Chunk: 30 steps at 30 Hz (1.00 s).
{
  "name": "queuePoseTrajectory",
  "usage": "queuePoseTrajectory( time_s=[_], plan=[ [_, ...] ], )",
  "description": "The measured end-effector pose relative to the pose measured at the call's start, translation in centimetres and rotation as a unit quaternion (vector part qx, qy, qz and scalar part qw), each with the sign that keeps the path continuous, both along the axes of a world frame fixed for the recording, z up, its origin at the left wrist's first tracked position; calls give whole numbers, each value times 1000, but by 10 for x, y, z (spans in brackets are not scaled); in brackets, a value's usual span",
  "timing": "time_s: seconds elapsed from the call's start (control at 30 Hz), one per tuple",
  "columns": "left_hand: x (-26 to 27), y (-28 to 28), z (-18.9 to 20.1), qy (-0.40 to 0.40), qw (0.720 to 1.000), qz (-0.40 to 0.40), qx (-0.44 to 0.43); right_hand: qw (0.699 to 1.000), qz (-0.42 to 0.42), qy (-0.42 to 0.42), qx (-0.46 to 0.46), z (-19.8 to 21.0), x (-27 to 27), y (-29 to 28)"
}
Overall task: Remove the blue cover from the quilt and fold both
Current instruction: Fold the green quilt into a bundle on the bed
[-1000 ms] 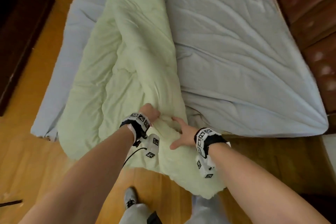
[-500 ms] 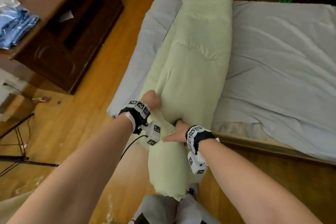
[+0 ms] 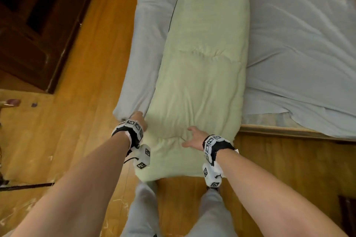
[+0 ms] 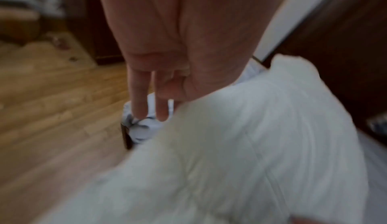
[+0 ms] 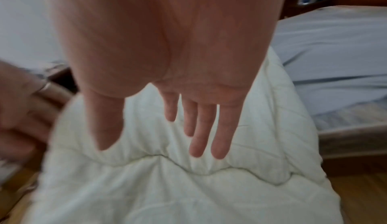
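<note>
The pale green quilt (image 3: 202, 75) lay folded into a long strip on the bed (image 3: 300, 48), its near end hanging over the bed's edge toward the floor (image 3: 92, 75). The right hand (image 3: 194, 138) rested on that end with fingers (image 5: 217, 138) straight and spread. The left hand (image 3: 139, 120) sat at the quilt's left edge, two fingers (image 4: 139, 101) extended; the blurred wrist view left its grip impossible to tell.
</note>
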<state>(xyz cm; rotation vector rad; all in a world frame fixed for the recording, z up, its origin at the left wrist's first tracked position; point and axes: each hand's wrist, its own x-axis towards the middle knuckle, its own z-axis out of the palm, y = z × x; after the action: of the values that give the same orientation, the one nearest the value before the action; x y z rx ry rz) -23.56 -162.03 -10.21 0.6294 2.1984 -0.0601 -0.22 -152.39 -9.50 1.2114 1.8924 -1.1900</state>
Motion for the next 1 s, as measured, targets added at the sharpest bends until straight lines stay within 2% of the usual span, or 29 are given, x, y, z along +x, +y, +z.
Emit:
queuePoseTrajectory(
  time_s=[0.1,0.23,0.4,0.53,0.63,0.83,1.0],
  plan=[
    [-19,-10,-9,-47,998,-39,1,999,-28,-30,3,-6,-23,-14],
    [-41,18,32,-71,993,-51,73,998,-51,-28,9,13,-51,-16],
    [-65,51,88,-60,987,-76,131,996,-73,18,40,44,-82,17],
    [-96,77,111,-67,981,-98,155,988,-108,63,88,61,-118,47],
    [-131,106,121,-68,976,-103,179,985,-116,55,113,68,-150,71],
    [-236,195,109,-122,961,-123,215,974,-174,27,144,62,-253,128],
    [-313,266,86,-180,951,-166,190,957,-261,-28,121,52,-333,147]
  ],
)
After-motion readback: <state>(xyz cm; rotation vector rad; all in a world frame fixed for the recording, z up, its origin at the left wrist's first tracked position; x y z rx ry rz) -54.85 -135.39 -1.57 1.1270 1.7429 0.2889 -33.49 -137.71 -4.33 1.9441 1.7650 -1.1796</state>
